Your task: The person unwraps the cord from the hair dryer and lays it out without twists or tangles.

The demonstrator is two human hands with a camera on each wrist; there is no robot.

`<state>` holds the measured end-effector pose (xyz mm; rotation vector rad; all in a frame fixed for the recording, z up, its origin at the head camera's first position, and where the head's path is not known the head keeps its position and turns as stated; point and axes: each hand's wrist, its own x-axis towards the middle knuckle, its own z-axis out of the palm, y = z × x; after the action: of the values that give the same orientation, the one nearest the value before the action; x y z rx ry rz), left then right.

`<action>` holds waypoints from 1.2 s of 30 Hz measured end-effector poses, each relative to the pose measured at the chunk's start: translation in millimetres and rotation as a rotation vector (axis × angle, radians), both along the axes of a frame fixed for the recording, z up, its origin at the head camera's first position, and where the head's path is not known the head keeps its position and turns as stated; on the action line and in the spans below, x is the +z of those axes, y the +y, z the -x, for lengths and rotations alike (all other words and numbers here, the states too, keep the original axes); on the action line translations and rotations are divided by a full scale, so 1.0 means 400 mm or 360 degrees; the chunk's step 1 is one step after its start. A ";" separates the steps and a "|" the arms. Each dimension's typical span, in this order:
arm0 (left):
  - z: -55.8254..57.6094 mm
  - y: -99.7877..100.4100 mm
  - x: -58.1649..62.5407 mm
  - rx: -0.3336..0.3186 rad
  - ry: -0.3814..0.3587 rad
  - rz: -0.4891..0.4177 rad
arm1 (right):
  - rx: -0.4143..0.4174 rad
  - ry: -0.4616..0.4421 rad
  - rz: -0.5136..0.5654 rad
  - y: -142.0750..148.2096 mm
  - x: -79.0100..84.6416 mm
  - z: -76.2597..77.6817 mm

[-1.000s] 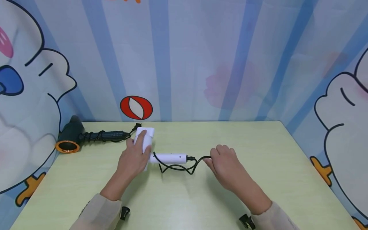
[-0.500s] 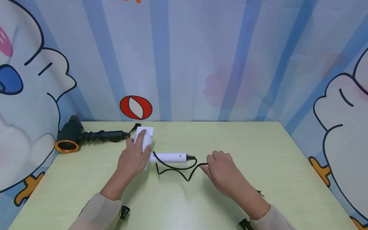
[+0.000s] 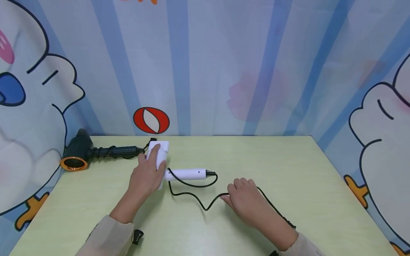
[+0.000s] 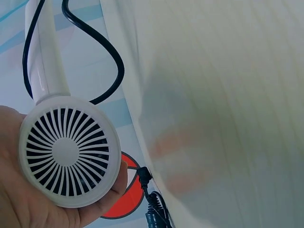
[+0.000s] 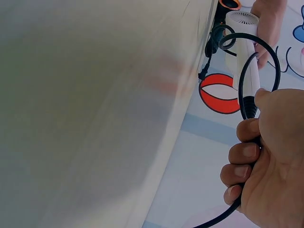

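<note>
While left grip [image 3: 144, 176] holds white hairdryer's head [image 3: 163, 151], right grip [image 3: 248, 202] encloses cord [image 4: 120, 69].

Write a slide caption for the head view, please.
The left hand grips a white hair dryer while the right hand holds its black cord; a dark hair dryer lies to the left.

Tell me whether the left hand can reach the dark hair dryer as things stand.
Probably yes, once freed: the left hand grips the white hair dryer, but nothing visible blocks the way to the dark hair dryer on its left.
</note>
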<state>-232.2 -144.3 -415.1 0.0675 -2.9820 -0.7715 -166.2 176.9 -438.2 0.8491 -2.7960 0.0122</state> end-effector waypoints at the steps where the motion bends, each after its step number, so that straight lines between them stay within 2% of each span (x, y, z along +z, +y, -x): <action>1: 0.000 0.000 0.000 -0.0002 -0.0002 -0.0002 | 0.0002 -0.0001 -0.0001 0.001 -0.001 0.000; 17: 0.001 0.001 0.000 -0.0025 0.0008 -0.0021 | -0.0025 -0.0039 -0.0015 0.016 -0.013 0.003; 29: -0.004 -0.005 0.010 -0.0024 0.0025 -0.0063 | -0.0158 -0.0173 -0.0109 0.032 -0.028 0.060; 36: -0.007 -0.010 0.013 -0.0029 0.0036 -0.0060 | -0.0184 -0.0229 -0.0119 0.037 -0.028 0.071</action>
<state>-229.5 -148.1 -409.9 0.0330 -2.9511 -0.8245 -194.7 191.5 -449.5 0.7282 -2.9936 -0.0520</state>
